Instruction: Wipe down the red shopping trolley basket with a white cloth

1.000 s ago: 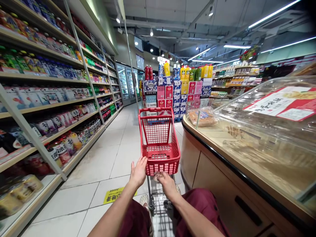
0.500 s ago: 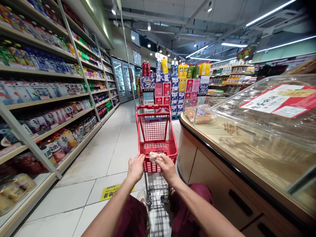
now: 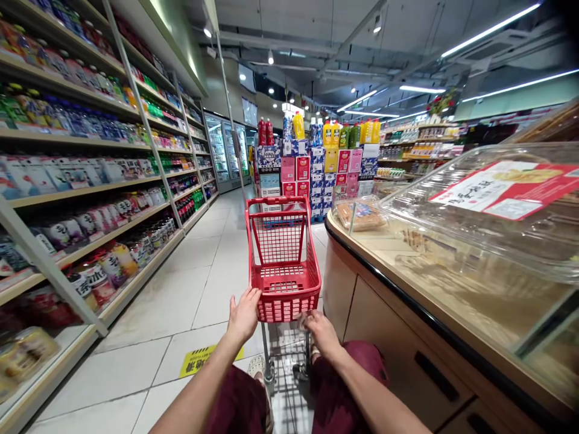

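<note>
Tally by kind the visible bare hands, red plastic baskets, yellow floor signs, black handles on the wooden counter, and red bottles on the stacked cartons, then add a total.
Bare left hand and right hand: 2
Red plastic basket: 1
Yellow floor sign, partly hidden: 1
Long black handles on the wooden counter: 2
Red bottles on the stacked cartons: 2
Total: 8

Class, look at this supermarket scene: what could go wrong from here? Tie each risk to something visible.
The red cart stands close to the curved counter; drifting right might make it bump.

The left hand rests at the cart's near left corner, thumb apart, and whether the right hand touches it is unclear, so control may be loose.

Bottles stand on stacked cartons ahead; a knock could topple some.
</note>
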Available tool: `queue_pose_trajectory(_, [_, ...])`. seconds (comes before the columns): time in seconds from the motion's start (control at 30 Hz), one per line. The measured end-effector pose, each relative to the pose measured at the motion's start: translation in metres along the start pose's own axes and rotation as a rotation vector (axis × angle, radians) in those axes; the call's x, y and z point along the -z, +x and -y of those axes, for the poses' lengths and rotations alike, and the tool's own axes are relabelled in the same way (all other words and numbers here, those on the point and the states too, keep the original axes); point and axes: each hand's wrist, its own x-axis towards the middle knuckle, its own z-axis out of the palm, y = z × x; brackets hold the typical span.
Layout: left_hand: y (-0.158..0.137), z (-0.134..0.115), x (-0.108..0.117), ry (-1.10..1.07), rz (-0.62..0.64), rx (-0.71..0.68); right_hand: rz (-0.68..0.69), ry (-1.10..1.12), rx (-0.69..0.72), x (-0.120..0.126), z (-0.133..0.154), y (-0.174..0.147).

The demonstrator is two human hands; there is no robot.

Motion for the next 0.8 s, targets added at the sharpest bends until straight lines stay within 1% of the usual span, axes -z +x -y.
queue_pose_trajectory(0.03, [0.000,0.001,0.000,0.000,0.001,0.001,0.006,0.005,0.007,0.000,-0.001,-0.001])
queue_pose_trajectory(0.07, [-0.001,0.001,0.000,0.002,-0.002,0.003,-0.020,0.011,0.010,0.001,-0.002,0.001])
queue_pose_trajectory(0.17, [-0.002,-0.001,0.000,0.000,-0.015,0.014,-0.166,0.020,-0.011,0.007,-0.005,0.009])
queue_pose_trajectory(0.2, [-0.002,-0.001,0.000,-0.003,-0.014,0.016,-0.184,0.018,-0.025,0.008,-0.006,0.010])
queue_pose_trajectory(0.23, [-0.002,-0.002,0.000,-0.005,-0.011,0.017,-0.164,0.012,-0.040,0.008,-0.007,0.009])
queue_pose_trajectory(0.33, [-0.002,-0.001,0.000,-0.009,0.008,0.013,-0.002,0.010,-0.049,0.003,-0.006,-0.004])
queue_pose_trajectory(0.37, [-0.003,-0.001,0.000,-0.009,0.011,0.010,0.019,0.021,-0.042,0.002,-0.005,-0.006])
queue_pose_trajectory(0.4, [-0.003,0.000,0.000,-0.008,0.010,0.007,0.001,0.038,-0.037,0.003,-0.004,-0.007])
queue_pose_trajectory(0.47, [-0.002,0.000,0.000,-0.009,-0.004,0.006,-0.116,0.076,-0.047,0.006,-0.003,-0.002])
queue_pose_trajectory(0.53, [-0.002,-0.001,-0.001,-0.014,-0.014,0.008,-0.217,0.100,-0.093,0.009,-0.003,0.006])
queue_pose_trajectory(0.57, [-0.002,-0.001,-0.001,-0.019,-0.014,0.011,-0.215,0.104,-0.117,0.010,-0.002,0.008])
queue_pose_trajectory(0.63, [-0.002,-0.001,0.000,-0.029,-0.005,0.010,-0.116,0.108,-0.125,0.009,0.000,0.007])
queue_pose_trajectory(0.7, [-0.003,0.000,0.000,-0.035,-0.007,0.004,-0.022,0.112,-0.096,0.009,0.004,0.004])
queue_pose_trajectory(0.73, [-0.003,0.001,0.000,-0.037,-0.015,0.000,-0.028,0.115,-0.084,0.010,0.006,0.004])
queue_pose_trajectory(0.8, [-0.005,0.002,-0.001,-0.043,-0.038,-0.004,-0.145,0.107,-0.111,0.015,0.010,0.009])
